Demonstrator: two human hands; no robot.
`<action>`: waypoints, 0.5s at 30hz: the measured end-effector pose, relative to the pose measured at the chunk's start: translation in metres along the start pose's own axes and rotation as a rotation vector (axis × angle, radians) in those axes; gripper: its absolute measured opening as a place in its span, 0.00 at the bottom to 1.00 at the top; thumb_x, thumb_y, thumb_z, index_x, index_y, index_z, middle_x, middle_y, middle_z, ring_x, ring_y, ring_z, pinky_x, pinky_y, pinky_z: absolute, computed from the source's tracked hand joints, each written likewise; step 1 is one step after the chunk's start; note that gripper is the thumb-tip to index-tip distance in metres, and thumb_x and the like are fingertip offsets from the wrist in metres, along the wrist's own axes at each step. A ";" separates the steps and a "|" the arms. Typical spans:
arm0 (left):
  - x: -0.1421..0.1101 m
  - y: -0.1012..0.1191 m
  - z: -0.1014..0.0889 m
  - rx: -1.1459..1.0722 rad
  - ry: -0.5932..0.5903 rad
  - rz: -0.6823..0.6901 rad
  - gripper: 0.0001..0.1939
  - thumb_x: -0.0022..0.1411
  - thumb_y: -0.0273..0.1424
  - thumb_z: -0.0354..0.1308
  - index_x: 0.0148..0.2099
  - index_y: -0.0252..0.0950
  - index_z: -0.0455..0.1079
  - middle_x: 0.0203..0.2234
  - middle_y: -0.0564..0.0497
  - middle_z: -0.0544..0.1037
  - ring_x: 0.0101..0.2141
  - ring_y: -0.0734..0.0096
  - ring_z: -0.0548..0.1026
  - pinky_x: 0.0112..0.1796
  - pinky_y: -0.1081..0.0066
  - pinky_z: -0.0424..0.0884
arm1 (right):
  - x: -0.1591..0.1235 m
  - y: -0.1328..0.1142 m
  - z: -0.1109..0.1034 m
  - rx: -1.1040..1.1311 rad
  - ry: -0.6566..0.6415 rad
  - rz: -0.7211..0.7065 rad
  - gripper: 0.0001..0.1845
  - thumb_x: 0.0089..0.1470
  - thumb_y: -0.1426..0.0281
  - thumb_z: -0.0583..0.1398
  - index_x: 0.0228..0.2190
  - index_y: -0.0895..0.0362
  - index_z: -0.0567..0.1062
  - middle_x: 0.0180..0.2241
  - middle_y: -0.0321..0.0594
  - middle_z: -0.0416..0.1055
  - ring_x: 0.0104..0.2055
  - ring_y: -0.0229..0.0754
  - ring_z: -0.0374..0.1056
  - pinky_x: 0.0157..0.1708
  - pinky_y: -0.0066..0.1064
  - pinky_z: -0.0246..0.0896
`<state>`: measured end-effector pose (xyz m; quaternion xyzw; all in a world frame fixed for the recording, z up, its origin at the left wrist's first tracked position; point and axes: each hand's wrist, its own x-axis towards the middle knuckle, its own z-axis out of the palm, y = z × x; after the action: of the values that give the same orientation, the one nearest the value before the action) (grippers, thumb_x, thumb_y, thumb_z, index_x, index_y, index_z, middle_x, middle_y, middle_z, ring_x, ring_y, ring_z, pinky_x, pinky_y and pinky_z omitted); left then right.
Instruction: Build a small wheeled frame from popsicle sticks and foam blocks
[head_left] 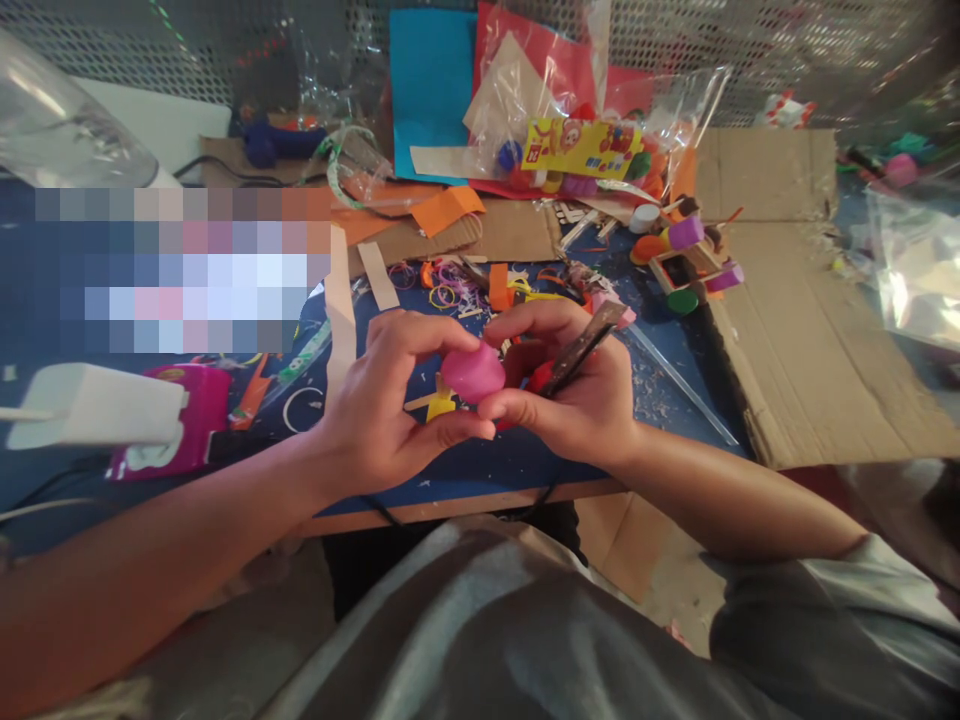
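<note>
A smooth, rounded pink lump (472, 374), which looks like modelling clay, is held over the front of the table. My left hand (382, 400) pinches it between thumb and fingertips. My right hand (570, 385) is closed beside it, thumb and fingertips at the lump's right side. Across the right palm lies a dark, worn, flat tool (583, 348) with a red part near the fingers; its exact kind is unclear. Just below the lump is a small yellow piece (441, 404), partly hidden by my left hand.
Scraps and rubber bands (454, 285) lie behind my hands. A small model with coloured round parts (686, 255) stands by a cardboard sheet (825, 340). At left is a white charger (94, 405) in a pink socket block (202, 410). A yellow-labelled bag (585, 148) lies at the back.
</note>
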<state>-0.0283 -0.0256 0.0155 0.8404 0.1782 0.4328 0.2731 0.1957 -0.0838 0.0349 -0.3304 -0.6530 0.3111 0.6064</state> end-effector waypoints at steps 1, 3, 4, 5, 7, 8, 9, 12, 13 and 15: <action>0.002 -0.001 0.000 0.003 0.014 0.033 0.29 0.77 0.57 0.69 0.69 0.51 0.69 0.52 0.44 0.83 0.47 0.51 0.84 0.47 0.49 0.81 | -0.001 0.001 0.000 0.002 0.004 0.002 0.26 0.57 0.53 0.82 0.49 0.53 0.85 0.36 0.34 0.81 0.26 0.33 0.72 0.24 0.25 0.71; 0.008 -0.001 -0.001 -0.013 0.052 0.095 0.25 0.77 0.50 0.72 0.67 0.48 0.73 0.48 0.46 0.85 0.45 0.54 0.84 0.46 0.52 0.79 | -0.001 0.002 -0.001 0.001 0.012 -0.021 0.26 0.57 0.53 0.83 0.48 0.53 0.85 0.36 0.35 0.82 0.27 0.34 0.73 0.25 0.26 0.73; 0.011 -0.001 -0.002 -0.026 0.064 0.121 0.23 0.77 0.48 0.73 0.67 0.47 0.75 0.48 0.46 0.86 0.44 0.55 0.84 0.44 0.53 0.79 | -0.001 0.002 -0.002 0.003 0.014 -0.044 0.24 0.58 0.56 0.83 0.48 0.53 0.85 0.37 0.35 0.82 0.28 0.34 0.73 0.26 0.26 0.73; 0.014 -0.001 -0.003 -0.035 0.068 0.128 0.22 0.77 0.45 0.73 0.66 0.45 0.76 0.48 0.46 0.87 0.44 0.56 0.84 0.44 0.55 0.78 | -0.001 0.002 -0.003 0.004 0.014 -0.073 0.22 0.60 0.58 0.82 0.48 0.53 0.85 0.39 0.36 0.83 0.28 0.34 0.74 0.26 0.25 0.74; 0.017 0.000 -0.006 -0.069 0.077 0.157 0.18 0.78 0.42 0.71 0.63 0.42 0.77 0.48 0.45 0.87 0.46 0.56 0.85 0.43 0.56 0.79 | -0.001 0.001 -0.005 -0.009 0.000 -0.123 0.17 0.64 0.65 0.80 0.50 0.52 0.85 0.42 0.38 0.85 0.30 0.35 0.75 0.29 0.26 0.77; 0.018 0.002 -0.008 -0.080 0.059 0.140 0.16 0.79 0.40 0.70 0.62 0.41 0.78 0.48 0.45 0.87 0.46 0.56 0.85 0.43 0.56 0.79 | 0.000 0.000 -0.007 -0.028 -0.017 -0.142 0.15 0.65 0.68 0.79 0.50 0.52 0.84 0.43 0.39 0.86 0.32 0.36 0.78 0.31 0.28 0.80; 0.018 0.003 -0.009 -0.092 0.040 0.123 0.15 0.80 0.41 0.69 0.61 0.41 0.78 0.47 0.44 0.86 0.45 0.56 0.85 0.43 0.55 0.79 | 0.001 -0.001 -0.009 -0.054 -0.037 -0.161 0.13 0.66 0.70 0.77 0.50 0.52 0.84 0.44 0.40 0.86 0.35 0.38 0.80 0.35 0.31 0.83; 0.016 0.010 -0.014 -0.099 -0.023 0.027 0.16 0.82 0.45 0.66 0.64 0.45 0.77 0.46 0.44 0.86 0.43 0.53 0.83 0.41 0.51 0.80 | 0.006 -0.002 -0.013 -0.129 -0.080 -0.223 0.11 0.66 0.74 0.76 0.47 0.53 0.83 0.42 0.40 0.87 0.41 0.42 0.85 0.45 0.36 0.87; 0.016 0.012 -0.015 -0.088 -0.034 0.025 0.17 0.82 0.45 0.65 0.66 0.46 0.77 0.46 0.44 0.86 0.42 0.52 0.83 0.41 0.50 0.80 | 0.007 -0.002 -0.014 -0.138 -0.084 -0.251 0.11 0.65 0.74 0.76 0.45 0.53 0.82 0.40 0.39 0.87 0.41 0.42 0.85 0.46 0.36 0.87; 0.016 0.016 -0.016 -0.069 -0.057 0.075 0.19 0.83 0.44 0.63 0.70 0.47 0.75 0.46 0.44 0.86 0.42 0.53 0.82 0.43 0.50 0.79 | 0.010 -0.001 -0.014 -0.139 -0.092 -0.302 0.11 0.66 0.74 0.77 0.43 0.54 0.82 0.38 0.38 0.86 0.38 0.42 0.84 0.43 0.34 0.85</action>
<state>-0.0309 -0.0249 0.0431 0.8487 0.1236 0.4243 0.2904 0.2096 -0.0758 0.0425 -0.2550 -0.7422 0.1857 0.5913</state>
